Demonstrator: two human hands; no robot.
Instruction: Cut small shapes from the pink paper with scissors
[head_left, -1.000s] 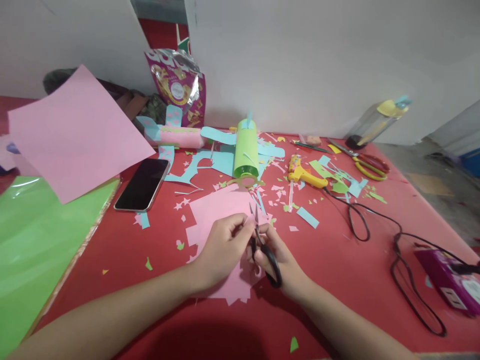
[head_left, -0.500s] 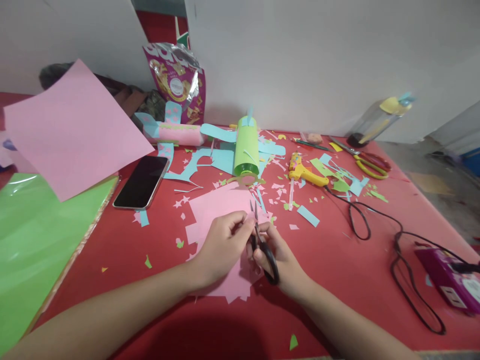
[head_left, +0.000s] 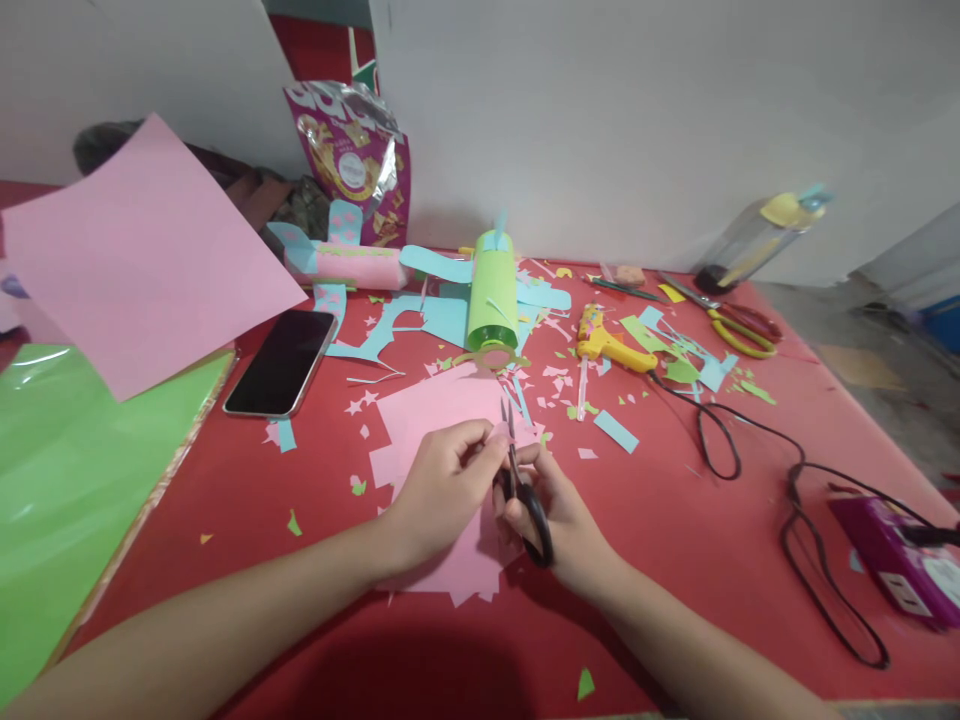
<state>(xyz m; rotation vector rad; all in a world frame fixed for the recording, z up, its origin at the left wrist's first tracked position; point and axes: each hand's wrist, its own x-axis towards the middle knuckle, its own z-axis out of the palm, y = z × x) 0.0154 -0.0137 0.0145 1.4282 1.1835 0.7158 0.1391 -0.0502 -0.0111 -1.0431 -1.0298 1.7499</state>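
Observation:
My right hand (head_left: 551, 515) is closed round the black handles of a pair of scissors (head_left: 537, 525), whose blades point away from me and stand slightly apart. Close against the blades, my left hand (head_left: 454, 475) pinches a small piece of pink paper (head_left: 498, 432), mostly covered by the fingers. Beneath both hands lies pink paper (head_left: 412, 405) with cut edges. Just beyond it stands a green paper-covered tube (head_left: 493, 290) with light-blue paper wings. A pink tube (head_left: 360, 267) with spotted blue fins lies to its left.
A yellow glue gun (head_left: 611, 345) with a black cable lies right of the hands, near paper scraps (head_left: 682, 360) and larger scissors (head_left: 739, 330). At left are a phone (head_left: 281, 365), a pink sheet (head_left: 150, 260) and green sheets (head_left: 97, 480). A purple box (head_left: 896, 560) sits far right.
The hands, scissors and pink piece keep almost the same place. The scissor blades look slightly closer together; the whole view has shifted very slightly.

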